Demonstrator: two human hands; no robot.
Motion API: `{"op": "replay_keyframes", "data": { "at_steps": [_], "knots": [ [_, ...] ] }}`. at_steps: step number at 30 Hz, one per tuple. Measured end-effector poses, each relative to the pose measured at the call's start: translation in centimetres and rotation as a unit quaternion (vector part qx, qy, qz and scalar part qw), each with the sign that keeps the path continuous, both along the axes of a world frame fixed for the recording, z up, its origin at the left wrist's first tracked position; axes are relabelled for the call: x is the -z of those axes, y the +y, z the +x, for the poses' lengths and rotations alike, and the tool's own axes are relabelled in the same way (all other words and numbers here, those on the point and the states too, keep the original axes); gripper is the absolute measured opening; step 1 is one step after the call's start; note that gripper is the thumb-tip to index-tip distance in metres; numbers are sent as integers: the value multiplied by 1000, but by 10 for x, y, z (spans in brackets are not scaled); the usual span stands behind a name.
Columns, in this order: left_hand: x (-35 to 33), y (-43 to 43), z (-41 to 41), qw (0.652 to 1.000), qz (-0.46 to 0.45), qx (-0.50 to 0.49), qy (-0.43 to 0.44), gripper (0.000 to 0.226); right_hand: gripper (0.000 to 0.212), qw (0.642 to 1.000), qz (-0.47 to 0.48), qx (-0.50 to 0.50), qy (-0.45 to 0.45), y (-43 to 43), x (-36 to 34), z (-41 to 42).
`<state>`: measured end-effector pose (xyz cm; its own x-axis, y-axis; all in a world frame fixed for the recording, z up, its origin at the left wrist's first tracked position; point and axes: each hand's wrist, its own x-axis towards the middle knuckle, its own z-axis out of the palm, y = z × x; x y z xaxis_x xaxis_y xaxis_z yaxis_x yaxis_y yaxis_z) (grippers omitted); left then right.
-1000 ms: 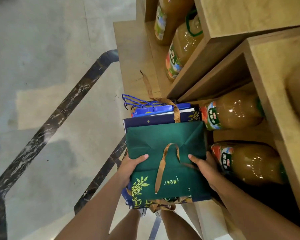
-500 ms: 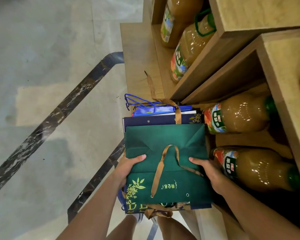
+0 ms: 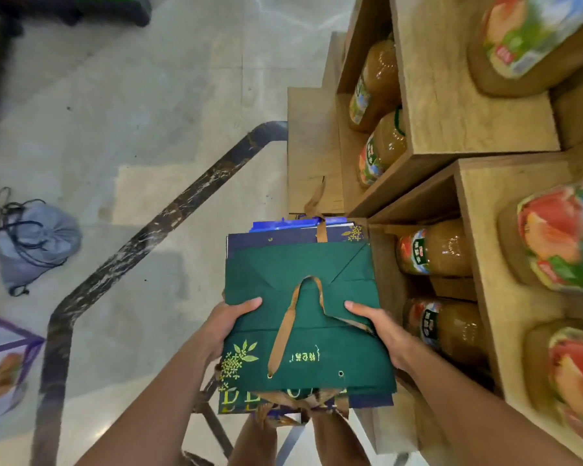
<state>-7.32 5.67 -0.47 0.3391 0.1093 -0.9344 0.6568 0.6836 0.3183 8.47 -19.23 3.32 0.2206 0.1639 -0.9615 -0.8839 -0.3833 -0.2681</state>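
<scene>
Stack of flat green paper gift bags (image 3: 300,264) is gripped sideways by left hand (image 3: 229,319) and right hand (image 3: 381,327); level set-down probably needed next.

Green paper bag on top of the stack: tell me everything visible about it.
The green paper bag lies folded flat, topmost on a stack of navy and blue bags. Matte dark-green paper, diagonal fold creases, gold leaf-and-flower print and small gold lettering near the person, two eyelets, a brown ribbon handle looped across its face. The left hand and right hand grip its side edges, thumbs on top.
</scene>
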Motion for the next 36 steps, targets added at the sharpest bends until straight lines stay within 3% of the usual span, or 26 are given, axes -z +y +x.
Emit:
{"op": "replay_keyframes", "data": {
  "at_steps": [3, 11, 16, 18, 21, 28, 31, 36],
  "knots": [
    [-69, 11, 1, 999, 52, -9, 1, 62, 33, 1000, 8, -12, 4, 15, -59, 2],
    [-239, 10, -23, 978, 208, -13, -18, 54, 30, 985, 32, -60, -156, 20, -200, -21],
    [-305, 0, -44, 964, 259, -16, -53, 56, 60, 973, 11, -67, -221, 6, -245, -41],
    [-321, -1, -50, 961, 267, -2, -70, 59, 53, 967, 16, -52, -248, 0, -259, -51],
    [-333, 4, -50, 960, 263, 26, -89, 60, 36, 960, 13, -9, -279, -3, -274, -67],
    [-346, 29, -26, 938, 255, 167, -167, 31, 41, 942, -11, 136, -306, -4, -295, -134],
    [-350, 28, -18, 919, 241, 246, -191, 37, 51, 928, -51, 203, -308, -12, -298, -176],
    [-352, -6, -17, 873, 206, 374, -235, 45, 33, 889, -96, 337, -295, -35, -312, -258]
  ]
}}
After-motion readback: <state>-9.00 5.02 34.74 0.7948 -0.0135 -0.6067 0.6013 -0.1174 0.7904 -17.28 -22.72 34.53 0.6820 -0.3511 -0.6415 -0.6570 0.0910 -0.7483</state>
